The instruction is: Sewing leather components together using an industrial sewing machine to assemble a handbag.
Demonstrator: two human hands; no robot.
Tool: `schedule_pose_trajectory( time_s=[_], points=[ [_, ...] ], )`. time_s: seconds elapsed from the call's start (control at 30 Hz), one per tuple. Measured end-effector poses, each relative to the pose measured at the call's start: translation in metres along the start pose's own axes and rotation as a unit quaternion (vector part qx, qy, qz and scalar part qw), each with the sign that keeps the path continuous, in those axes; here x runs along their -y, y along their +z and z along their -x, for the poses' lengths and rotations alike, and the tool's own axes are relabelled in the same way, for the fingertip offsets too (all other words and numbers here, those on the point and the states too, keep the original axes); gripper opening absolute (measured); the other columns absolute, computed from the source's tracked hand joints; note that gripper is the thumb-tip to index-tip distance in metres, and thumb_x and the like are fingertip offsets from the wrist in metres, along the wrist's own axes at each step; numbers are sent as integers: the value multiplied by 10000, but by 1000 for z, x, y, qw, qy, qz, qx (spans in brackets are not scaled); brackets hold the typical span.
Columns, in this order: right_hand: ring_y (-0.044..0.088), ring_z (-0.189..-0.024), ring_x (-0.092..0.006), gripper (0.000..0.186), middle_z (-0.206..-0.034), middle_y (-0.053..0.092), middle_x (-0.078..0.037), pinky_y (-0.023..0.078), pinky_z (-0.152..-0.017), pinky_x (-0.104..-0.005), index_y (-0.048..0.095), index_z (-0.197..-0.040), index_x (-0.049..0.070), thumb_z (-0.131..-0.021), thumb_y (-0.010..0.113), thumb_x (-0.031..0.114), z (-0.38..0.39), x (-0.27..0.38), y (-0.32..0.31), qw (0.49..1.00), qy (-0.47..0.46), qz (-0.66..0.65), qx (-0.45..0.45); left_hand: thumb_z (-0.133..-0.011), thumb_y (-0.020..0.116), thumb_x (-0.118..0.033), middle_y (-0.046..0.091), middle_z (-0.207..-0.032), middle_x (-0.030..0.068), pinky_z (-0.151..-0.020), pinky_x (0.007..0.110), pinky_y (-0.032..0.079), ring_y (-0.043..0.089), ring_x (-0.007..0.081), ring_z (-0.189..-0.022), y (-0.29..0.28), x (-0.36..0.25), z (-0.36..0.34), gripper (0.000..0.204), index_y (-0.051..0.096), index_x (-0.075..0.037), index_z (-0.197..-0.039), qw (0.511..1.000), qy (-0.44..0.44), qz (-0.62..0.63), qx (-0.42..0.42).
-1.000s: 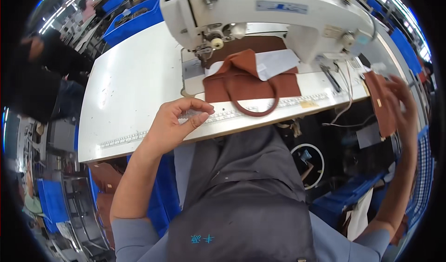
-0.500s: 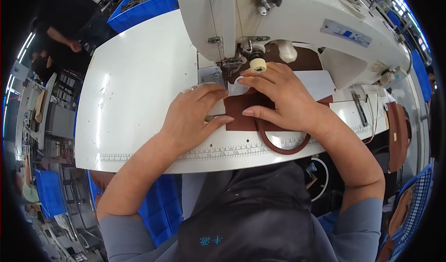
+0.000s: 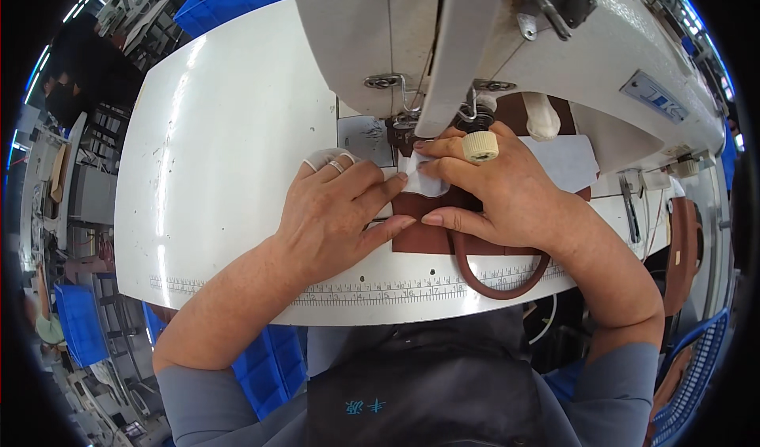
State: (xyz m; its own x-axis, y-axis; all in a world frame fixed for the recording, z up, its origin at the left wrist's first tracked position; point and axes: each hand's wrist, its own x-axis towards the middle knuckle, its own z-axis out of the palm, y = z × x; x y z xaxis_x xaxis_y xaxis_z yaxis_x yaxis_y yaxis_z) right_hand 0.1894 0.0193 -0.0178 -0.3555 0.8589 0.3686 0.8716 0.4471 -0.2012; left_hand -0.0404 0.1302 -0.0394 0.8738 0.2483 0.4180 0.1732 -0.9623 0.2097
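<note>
A brown leather bag panel (image 3: 419, 237) lies beneath the sewing machine head, with a rounded brown handle (image 3: 499, 295) looping over the table's front edge. White lining (image 3: 427, 184) is bunched on it beside the presser area. My right hand (image 3: 514, 190) holds the piece down, its index and middle fingertips on the lining and its thumb on the brown leather. At the panel's left edge, my left hand (image 3: 336, 213) meets the lining with its index fingertip and the leather with its thumb. Its outer fingers are bent and wear white covers and a ring. The needle tip is hidden.
The white sewing machine (image 3: 617, 59) arches over the work from the right. A ruler strip (image 3: 380, 295) runs along the table's front edge. Tweezers (image 3: 629, 209) lie at the right; another brown piece (image 3: 682, 249) hangs beyond. A blue bin (image 3: 229, 0) stands behind.
My view has moved closer, so the machine looks larger. The fingertips of my left hand have come onto the white lining, which is more bunched between both hands.
</note>
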Motion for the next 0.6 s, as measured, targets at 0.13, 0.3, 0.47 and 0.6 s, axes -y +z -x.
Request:
schedule_pose_trajectory(
  time_s=[0.13,0.3,0.47,0.6],
  points=[
    [599,-928,-315,403,-966,645,-107,534,-774,-414,680,-963,14,-818,777,378,0,-1,6,999,2,-23,-24,-728,856,-310,614,-848,8,-684,369,441,600,216,-743,1,0,-2,416,772,-103,-1078,1000,-2,7,-11],
    [596,-917,-313,382,-967,649,-104,529,-770,-419,687,-965,14,-807,784,348,2,-3,8,999,-4,-21,-45,-736,855,-313,622,-833,15,-688,367,433,602,219,-729,3,1,-1,409,774,-102,-1076,999,-16,27,-7],
    [594,-904,-307,364,-963,653,-98,510,-757,-417,696,-970,22,-801,786,332,2,-1,8,999,10,-22,-29,-749,849,-301,618,-800,23,-683,371,435,607,224,-721,4,2,-1,388,778,-95,-1070,999,-17,32,-5],
    [592,-896,-295,366,-946,658,-92,486,-774,-404,698,-986,31,-806,779,338,3,1,9,999,16,-9,-34,-763,835,-290,628,-803,33,-686,376,444,621,229,-733,5,1,-3,349,781,-88,-1041,999,6,13,-29]
  ],
)
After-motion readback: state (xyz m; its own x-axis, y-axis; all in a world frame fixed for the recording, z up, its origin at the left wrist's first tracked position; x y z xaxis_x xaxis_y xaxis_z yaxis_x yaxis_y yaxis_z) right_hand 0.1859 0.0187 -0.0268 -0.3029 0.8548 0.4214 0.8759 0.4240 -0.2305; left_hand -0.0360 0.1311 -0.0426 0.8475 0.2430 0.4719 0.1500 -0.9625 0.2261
